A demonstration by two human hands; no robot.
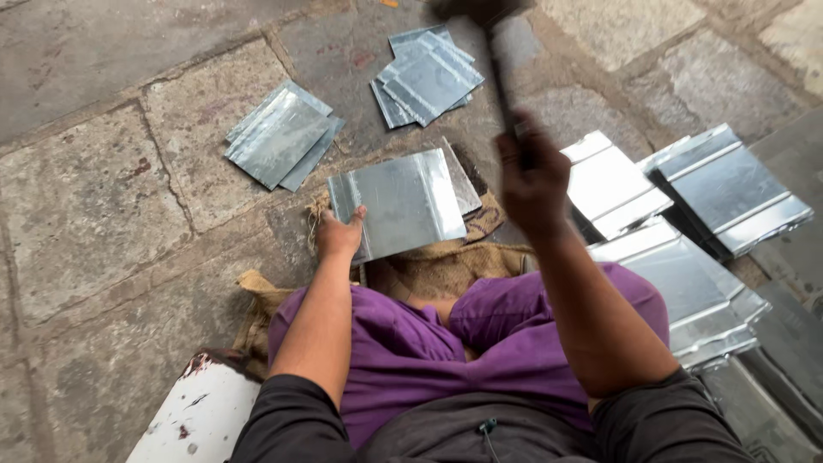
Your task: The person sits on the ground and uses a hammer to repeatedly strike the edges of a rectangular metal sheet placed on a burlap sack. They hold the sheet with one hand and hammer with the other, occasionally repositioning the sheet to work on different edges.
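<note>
The person sits on a stone floor (94,214) with a flat metal sheet (403,201) lying just ahead of the knees, on a piece of brown burlap (446,261). The sheet is grey and dully shiny, roughly square, with a narrow folded strip along its right edge and faint scratches across its face. The left hand (340,233) presses on its near left corner, thumb on top of the sheet and the other fingers hidden beneath or behind it. The right hand (533,176) is raised above the sheet, its fingers wrapped tight around the handle of a hammer (501,64), whose dark head is blurred at the top edge of the view.

Two loose piles of similar cut sheets lie on the floor farther out: one pile (281,135) to the left, another pile (426,77) straight ahead; the number of sheets in each cannot be counted. To the right, three stacks of larger folded panels (729,184) lie close together. One white, paint-chipped object (199,416) sits by the left thigh.
</note>
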